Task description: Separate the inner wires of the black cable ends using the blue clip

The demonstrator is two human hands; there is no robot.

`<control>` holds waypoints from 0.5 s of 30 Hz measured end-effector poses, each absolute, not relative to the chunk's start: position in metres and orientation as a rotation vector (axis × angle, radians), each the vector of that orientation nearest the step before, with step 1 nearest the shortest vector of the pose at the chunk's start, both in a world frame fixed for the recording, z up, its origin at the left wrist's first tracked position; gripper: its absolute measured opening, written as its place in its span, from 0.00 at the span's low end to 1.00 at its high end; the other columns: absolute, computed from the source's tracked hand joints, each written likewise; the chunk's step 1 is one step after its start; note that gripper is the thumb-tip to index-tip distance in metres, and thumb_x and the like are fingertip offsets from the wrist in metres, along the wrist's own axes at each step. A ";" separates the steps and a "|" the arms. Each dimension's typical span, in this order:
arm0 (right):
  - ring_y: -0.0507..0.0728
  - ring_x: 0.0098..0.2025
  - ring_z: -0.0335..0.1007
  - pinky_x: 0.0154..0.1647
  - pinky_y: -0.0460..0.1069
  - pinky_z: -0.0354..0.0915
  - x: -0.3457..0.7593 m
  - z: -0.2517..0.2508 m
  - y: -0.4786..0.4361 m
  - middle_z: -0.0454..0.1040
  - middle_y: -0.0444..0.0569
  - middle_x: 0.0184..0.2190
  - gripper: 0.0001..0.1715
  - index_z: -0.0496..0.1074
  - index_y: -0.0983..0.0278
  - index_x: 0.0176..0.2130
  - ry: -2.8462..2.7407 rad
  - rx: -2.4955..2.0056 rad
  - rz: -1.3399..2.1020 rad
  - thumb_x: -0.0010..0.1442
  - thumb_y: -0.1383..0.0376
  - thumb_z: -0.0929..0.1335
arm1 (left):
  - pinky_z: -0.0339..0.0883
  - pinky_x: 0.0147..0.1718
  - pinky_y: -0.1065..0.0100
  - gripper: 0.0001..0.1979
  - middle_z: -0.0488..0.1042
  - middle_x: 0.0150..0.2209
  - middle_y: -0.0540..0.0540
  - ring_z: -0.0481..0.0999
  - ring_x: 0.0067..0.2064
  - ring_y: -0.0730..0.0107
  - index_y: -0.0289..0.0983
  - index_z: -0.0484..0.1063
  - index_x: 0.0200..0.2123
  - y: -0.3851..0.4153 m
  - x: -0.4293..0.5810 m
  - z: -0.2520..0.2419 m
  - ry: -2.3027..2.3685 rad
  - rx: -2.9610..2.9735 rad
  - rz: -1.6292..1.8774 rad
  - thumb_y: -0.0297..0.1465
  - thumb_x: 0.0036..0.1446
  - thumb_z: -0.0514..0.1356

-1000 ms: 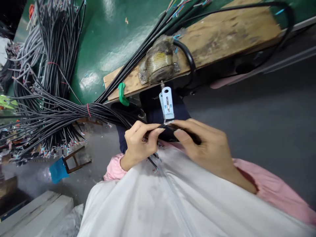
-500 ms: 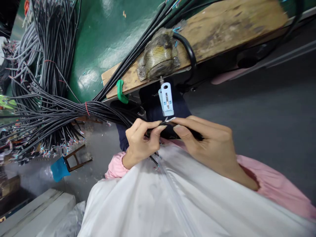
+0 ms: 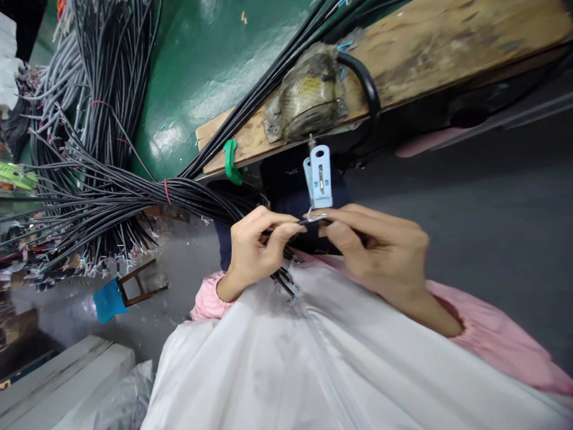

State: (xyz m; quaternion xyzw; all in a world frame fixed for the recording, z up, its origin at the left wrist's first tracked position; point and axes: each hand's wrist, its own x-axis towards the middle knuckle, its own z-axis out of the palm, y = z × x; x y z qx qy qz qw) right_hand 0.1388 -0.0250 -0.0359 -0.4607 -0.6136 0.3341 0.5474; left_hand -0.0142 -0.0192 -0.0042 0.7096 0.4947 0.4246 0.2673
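Note:
My left hand (image 3: 257, 245) pinches a black cable (image 3: 301, 223) between thumb and forefinger, just above my lap. My right hand (image 3: 380, 251) is closed around the cable's end, thumb and forefinger together. In the gap between the fingertips shows a shiny silvery strip (image 3: 317, 217), perhaps foil or bare wire. Just above it hangs a light blue clothes peg (image 3: 321, 176), fixed to the shaft of a small tape-wrapped motor (image 3: 311, 95). More black cable ends (image 3: 284, 283) with coloured wires poke out below my left hand, over the white apron.
A thick bundle of black cables (image 3: 120, 185), tied with red bands, crosses from the left. A green hook (image 3: 231, 161) sits on the wooden board's (image 3: 430, 54) edge. Grey cables (image 3: 62, 77) lie on the green table (image 3: 179, 107). A blue stool (image 3: 110, 300) stands lower left.
The whole view has shifted, so the motor and peg appear further right. More of the silvery strip shows between my fingertips. Both hands keep their pinch.

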 end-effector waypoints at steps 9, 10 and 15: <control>0.48 0.15 0.63 0.16 0.44 0.59 0.135 -0.018 -0.025 0.72 0.41 0.16 0.09 0.77 0.60 0.25 -1.314 -1.275 0.697 0.55 0.70 0.70 | 0.60 0.20 0.74 0.14 0.74 0.22 0.51 0.68 0.22 0.80 0.34 0.77 0.28 -0.022 -0.004 -0.016 1.345 2.005 1.297 0.38 0.62 0.63; 0.48 0.15 0.62 0.15 0.44 0.59 0.135 -0.018 -0.025 0.72 0.40 0.16 0.09 0.77 0.60 0.26 -1.328 -1.264 0.679 0.55 0.71 0.70 | 0.60 0.20 0.74 0.14 0.74 0.22 0.51 0.68 0.22 0.80 0.34 0.76 0.28 -0.021 -0.005 -0.015 1.339 2.012 1.297 0.37 0.63 0.62; 0.47 0.16 0.64 0.17 0.44 0.59 0.137 -0.025 -0.024 0.74 0.41 0.18 0.10 0.77 0.60 0.27 -1.411 -1.183 0.619 0.57 0.72 0.69 | 0.62 0.23 0.75 0.15 0.74 0.24 0.50 0.69 0.24 0.80 0.34 0.75 0.29 -0.019 -0.011 -0.012 1.238 2.050 1.224 0.36 0.66 0.58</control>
